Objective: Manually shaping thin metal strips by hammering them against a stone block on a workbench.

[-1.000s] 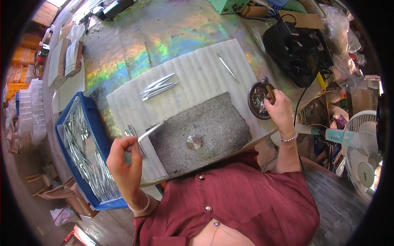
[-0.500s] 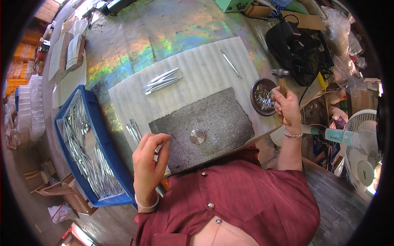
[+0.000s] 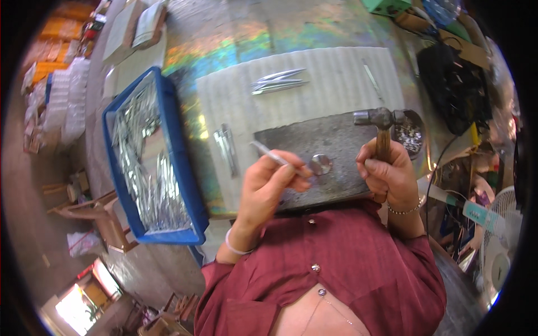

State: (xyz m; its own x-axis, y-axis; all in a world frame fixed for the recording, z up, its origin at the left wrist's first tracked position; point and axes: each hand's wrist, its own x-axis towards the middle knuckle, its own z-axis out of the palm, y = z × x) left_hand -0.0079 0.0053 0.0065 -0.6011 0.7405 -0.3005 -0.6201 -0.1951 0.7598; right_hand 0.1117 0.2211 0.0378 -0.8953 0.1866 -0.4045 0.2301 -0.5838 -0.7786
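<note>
My left hand [image 3: 272,178] is closed round a slim silver metal rod [image 3: 268,151], which slants up and left above the dark stone slab [image 3: 280,134]. Just right of those fingers, a small round metal disc [image 3: 321,164] lies on the slab. My right hand [image 3: 389,172] grips a hammer [image 3: 383,118] by its wooden handle, head up, over the slab's right side. Whether its thumb and forefinger also pinch something small, I cannot tell. Behind the hammer head, a round dark dish [image 3: 421,131] of small shiny metal pieces is partly hidden.
On the white foam sheet [image 3: 336,73] lie a pile of pointed silver pieces [image 3: 278,81], a single thin rod [image 3: 372,79] and more rods [image 3: 225,150]. A blue tray [image 3: 185,162] full of metal rods stands left. A black bag [image 3: 454,87] and a fan [image 3: 499,246] are at right.
My left hand has moved right over the slab, and its rod now shows clearly. My right hand has brought the hammer left from beside the dish. The whole view has shifted.
</note>
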